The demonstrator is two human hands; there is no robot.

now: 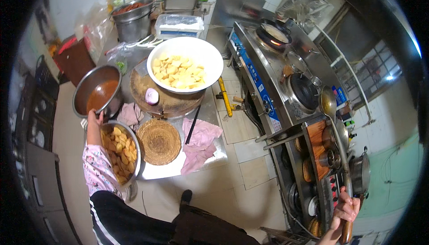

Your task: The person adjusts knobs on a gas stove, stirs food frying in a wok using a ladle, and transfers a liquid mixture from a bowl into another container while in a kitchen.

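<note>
My left hand (95, 118) grips the near rim of a deep metal basin (114, 102), tilted, with reddish-brown sauce (102, 92) in it. Just below it, a metal bowl (136, 144) of browned potato pieces (119, 147) is partly covered by my forearm. Out to the right, my right hand (345, 208) is closed around the wooden handle of a long metal ladle (327, 100), its bowl end upward. A white basin (216, 57) of pale potato chunks (177, 70) rests on a round wooden chopping block (137, 84), beside a purple onion piece (152, 96).
On the metal table lie a woven straw mat (159, 142), pink cloths (201, 144) and black chopsticks (193, 124). Behind stand a scale (177, 32) and a steel pot (132, 27). At right, a gas range (248, 57) holds a wok (274, 33) over flame. A yellow pipe (225, 97) runs between.
</note>
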